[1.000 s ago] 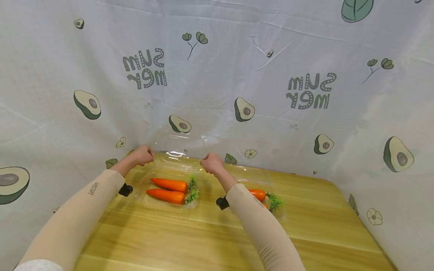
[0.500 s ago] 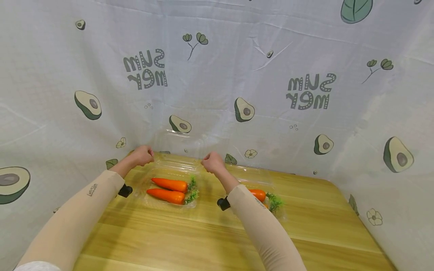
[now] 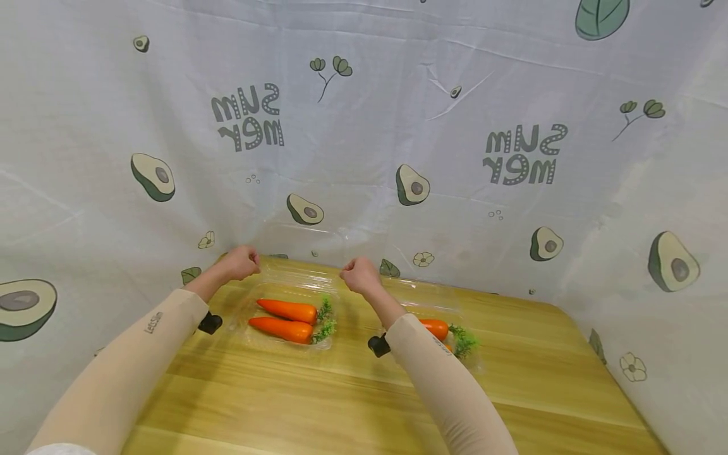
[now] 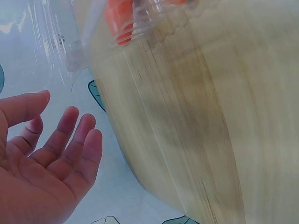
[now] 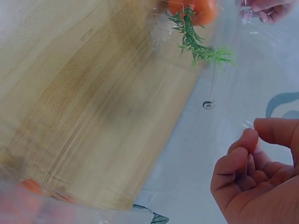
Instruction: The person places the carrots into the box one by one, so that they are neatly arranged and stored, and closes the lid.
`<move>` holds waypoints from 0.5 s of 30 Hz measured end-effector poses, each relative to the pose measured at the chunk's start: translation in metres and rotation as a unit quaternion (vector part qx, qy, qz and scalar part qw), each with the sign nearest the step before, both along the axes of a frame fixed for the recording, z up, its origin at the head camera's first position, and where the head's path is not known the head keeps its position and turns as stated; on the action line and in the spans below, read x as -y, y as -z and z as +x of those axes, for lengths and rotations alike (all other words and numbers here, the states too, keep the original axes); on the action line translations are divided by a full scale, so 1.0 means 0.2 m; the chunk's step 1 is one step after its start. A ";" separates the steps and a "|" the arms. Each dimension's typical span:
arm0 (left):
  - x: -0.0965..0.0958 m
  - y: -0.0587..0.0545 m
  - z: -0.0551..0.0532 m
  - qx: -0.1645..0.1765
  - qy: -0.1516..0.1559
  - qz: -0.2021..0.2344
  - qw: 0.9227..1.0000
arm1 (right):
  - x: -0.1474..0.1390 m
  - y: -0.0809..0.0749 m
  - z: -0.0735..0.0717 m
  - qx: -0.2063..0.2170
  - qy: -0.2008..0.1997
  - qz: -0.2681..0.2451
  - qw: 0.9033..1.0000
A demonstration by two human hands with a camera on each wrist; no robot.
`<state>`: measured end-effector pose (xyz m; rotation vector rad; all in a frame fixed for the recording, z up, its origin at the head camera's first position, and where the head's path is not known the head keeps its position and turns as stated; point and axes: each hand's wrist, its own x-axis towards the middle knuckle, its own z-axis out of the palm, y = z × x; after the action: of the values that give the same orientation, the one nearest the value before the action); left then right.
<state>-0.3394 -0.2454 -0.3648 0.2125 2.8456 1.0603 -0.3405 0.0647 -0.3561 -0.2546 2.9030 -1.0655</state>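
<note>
With left hand (image 3: 241, 263) and right hand (image 3: 361, 275) curled beside clear plastic lid (image 3: 301, 253) near wooden table's (image 3: 273, 392) far edge. Cannot tell if pinching it.

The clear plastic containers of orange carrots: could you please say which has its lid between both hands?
The left container: its lid is between the left hand and right hand, while the right container sits partly behind a beige sleeve.

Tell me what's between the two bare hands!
A raised, clear plastic lid lies between the left hand and the right hand. The head view shows it, see-through against the white avocado-print curtain.
</note>
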 end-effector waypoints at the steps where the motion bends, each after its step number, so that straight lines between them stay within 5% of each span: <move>1: 0.00 0.00 0.00 -0.008 0.000 -0.005 1.000 | 0.00 0.00 0.00 -0.003 0.000 0.000 1.000; 15: 0.00 0.02 0.02 -0.058 -0.001 -0.037 0.998 | 0.00 0.00 0.02 -0.036 -0.008 0.004 0.999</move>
<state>-0.3350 -0.2462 -0.3682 0.2756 2.9823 0.9708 -0.3368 0.0644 -0.3564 -0.3227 2.9627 -1.0651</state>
